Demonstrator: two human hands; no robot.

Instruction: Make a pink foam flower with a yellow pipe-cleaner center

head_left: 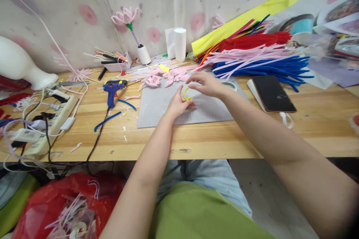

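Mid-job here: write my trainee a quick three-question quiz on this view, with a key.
1. What color is the curved strip between the left hand and right hand?
2. True or false: the glue gun lies on the gray mat.
3. Which bundle lies nearest the phone: A red, B pink, C blue?

Key: 1. Yellow. 2. False; the glue gun lies on the wooden table, left of the mat. 3. C, the blue bundle.

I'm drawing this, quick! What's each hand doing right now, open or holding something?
Left hand: holding the yellow strip.
Right hand: at the strip's upper end; can't tell if its grip is closed.
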